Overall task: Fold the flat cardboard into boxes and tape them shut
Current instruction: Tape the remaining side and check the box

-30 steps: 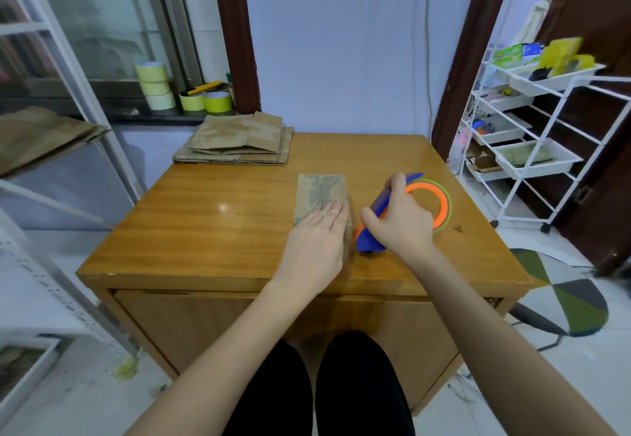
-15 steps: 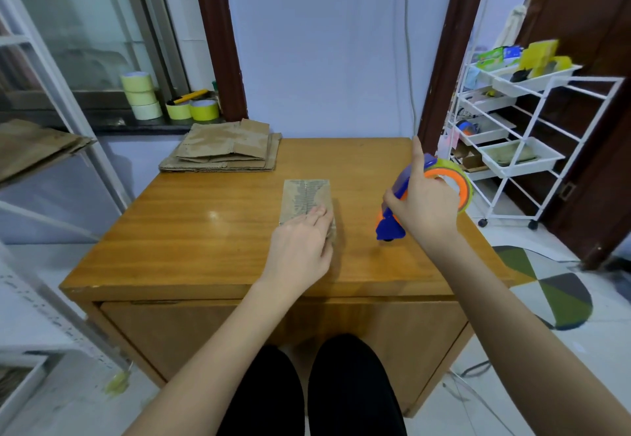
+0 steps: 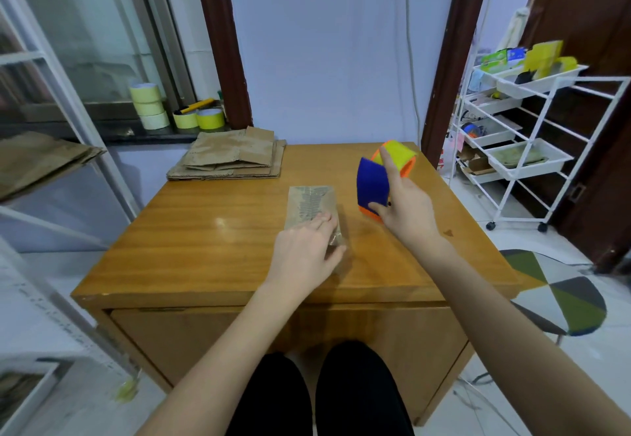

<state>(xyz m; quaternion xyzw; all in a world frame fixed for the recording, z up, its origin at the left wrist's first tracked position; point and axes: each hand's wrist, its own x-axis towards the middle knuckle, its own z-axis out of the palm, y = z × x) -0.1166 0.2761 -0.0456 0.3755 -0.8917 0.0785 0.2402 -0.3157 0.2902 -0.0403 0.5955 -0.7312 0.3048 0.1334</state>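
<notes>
1. Head view: a white cart point(image 3: 532, 121) stands right of the desk point(image 3: 205, 241) with four trays that can be counted; the top one holds yellow and green packets, the one below the top shows small items too blurred to name, a lower one holds a blue tape roll and a flat grey-green item lies in the lowest front tray
2. A small taped box point(image 3: 309, 205) lies flat near the middle of the desk, its top covered with clear tape over grey print
3. The left hand point(image 3: 304, 254) rests palm down on the near end of the box with fingers straight and together; that end of the box is hidden under it
4. The right hand point(image 3: 406, 210) is raised above the desk just right of the box, gripping a tape dispenser point(image 3: 374, 184) with thumb and fingers; the index finger lies along its tape roll point(image 3: 397, 155), a yellow-green one on an orange hub, partly hidden by the finger
5. One stack of flat cardboard point(image 3: 228, 159) sits at the far left corner of the desk; the sheets in it cannot be counted
6. On the sill point(image 3: 143, 131) behind are five tape rolls point(image 3: 146, 106): three stacked and two side by side, with a yellow knife resting across one
7. More flat cardboard on a shelf point(image 3: 41, 159) at the left is cut off by the frame edge, as is a patterned stool point(image 3: 560, 295) on the right
</notes>
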